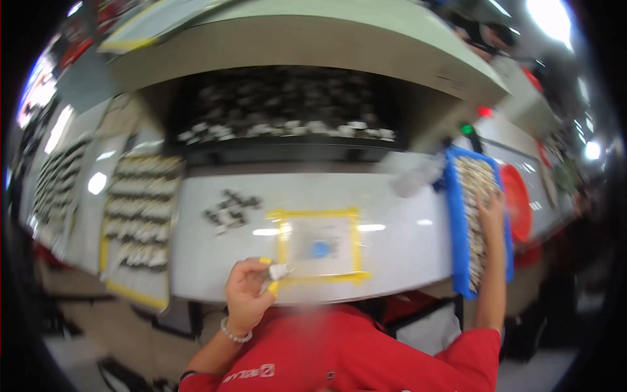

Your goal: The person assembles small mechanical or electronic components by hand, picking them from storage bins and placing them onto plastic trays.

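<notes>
My left hand (247, 294), with yellow covers on its thumb and a fingertip, pinches a small white part (279, 271) at the near left corner of a yellow-taped sheet (318, 268). A round blue spot (320, 249) lies on that sheet. Far to the right, my right hand (491, 214) reaches into a long blue tray (461, 261) heaped with small beige pieces (475, 171). Its fingers look apart on the pieces, with nothing visibly held, though they are blurred. A loose group of dark and white parts (232, 210) rests left of the sheet.
At the left stands a yellow-edged board (140, 215) with rows of white and dark parts. A wide dark bin (281, 104) full of similar parts sits under a pale shelf (294, 39). A red basin (516, 202) is beyond the blue tray. A clear plastic-looking item (411, 179) lies nearby.
</notes>
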`<state>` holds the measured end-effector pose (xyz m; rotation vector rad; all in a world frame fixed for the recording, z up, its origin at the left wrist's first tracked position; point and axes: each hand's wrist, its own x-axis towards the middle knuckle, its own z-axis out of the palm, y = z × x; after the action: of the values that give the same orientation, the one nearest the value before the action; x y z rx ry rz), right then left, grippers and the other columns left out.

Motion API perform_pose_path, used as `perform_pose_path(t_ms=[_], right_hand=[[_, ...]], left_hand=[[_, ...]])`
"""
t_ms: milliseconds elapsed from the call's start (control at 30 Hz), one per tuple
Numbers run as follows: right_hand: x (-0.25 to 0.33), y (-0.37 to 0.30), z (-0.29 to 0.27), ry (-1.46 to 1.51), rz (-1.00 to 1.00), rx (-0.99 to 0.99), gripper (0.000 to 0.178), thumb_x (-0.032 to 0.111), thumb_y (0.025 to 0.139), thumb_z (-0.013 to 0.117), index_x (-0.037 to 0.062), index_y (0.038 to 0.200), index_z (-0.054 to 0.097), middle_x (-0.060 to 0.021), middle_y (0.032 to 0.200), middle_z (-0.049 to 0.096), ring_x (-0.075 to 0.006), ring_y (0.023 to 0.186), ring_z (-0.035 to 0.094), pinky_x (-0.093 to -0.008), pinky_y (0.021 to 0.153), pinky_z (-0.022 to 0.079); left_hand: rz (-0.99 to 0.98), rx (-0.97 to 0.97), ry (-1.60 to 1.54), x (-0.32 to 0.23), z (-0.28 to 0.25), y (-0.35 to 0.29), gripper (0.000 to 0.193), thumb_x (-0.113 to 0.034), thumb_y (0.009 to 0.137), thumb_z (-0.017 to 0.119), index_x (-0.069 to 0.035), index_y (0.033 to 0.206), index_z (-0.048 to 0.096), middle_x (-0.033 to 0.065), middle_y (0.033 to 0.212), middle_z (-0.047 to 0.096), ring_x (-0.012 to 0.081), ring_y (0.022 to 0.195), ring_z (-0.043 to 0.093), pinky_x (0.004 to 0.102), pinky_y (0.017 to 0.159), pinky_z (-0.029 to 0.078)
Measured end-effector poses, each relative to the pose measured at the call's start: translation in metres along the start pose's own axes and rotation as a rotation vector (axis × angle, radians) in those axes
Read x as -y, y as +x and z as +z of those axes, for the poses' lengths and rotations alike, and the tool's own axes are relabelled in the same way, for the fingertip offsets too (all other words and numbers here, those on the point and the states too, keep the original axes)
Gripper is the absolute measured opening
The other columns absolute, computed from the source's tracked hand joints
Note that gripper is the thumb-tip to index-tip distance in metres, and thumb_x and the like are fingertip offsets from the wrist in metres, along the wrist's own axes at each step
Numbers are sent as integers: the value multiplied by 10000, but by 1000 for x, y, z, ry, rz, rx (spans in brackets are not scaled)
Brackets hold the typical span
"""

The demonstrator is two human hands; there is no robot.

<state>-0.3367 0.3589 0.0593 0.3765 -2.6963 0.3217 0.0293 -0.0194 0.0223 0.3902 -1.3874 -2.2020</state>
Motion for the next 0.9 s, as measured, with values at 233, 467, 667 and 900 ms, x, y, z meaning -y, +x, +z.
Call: perform_pose_path(t_ms=[233, 467, 667, 900], right_hand=[[-74, 18, 22, -33, 4, 61, 417, 337, 817, 566, 59, 1126, 534, -234, 1089, 486, -352, 997, 489, -383, 863, 392], [-84, 32, 49, -142, -7, 39, 446, 363, 826, 549, 52, 1144, 525, -238, 1020, 495, -357, 909, 503, -401, 800, 402], [-76, 26, 38, -151, -15, 27, 478, 366, 829, 544, 23, 1159, 509, -245, 995, 497, -358, 895, 509, -395, 782, 410], [-64, 22, 32, -196, 5, -10, 429, 339, 833, 539, 20, 1120, 524, -214, 964, 511, -341, 870, 524, -380, 768, 421]], left_hand=[[443, -720, 750, -113, -122, -1, 302, 113, 691, 579, 8, 963, 501, 31, 883, 523, 77, 731, 482, 203, 662, 416], [272, -965, 1164, -145, -267, -24, 275, 93, 681, 549, -19, 931, 525, 25, 762, 551, 46, 742, 508, 181, 614, 419], [140, -863, 1406, -129, -273, -11, 260, 25, 647, 570, -29, 898, 529, 51, 774, 593, 150, 748, 572, 271, 689, 454], [102, -650, 1350, -140, -245, -18, 307, -7, 628, 581, -24, 931, 536, 89, 912, 587, 226, 889, 557, 306, 820, 420]])
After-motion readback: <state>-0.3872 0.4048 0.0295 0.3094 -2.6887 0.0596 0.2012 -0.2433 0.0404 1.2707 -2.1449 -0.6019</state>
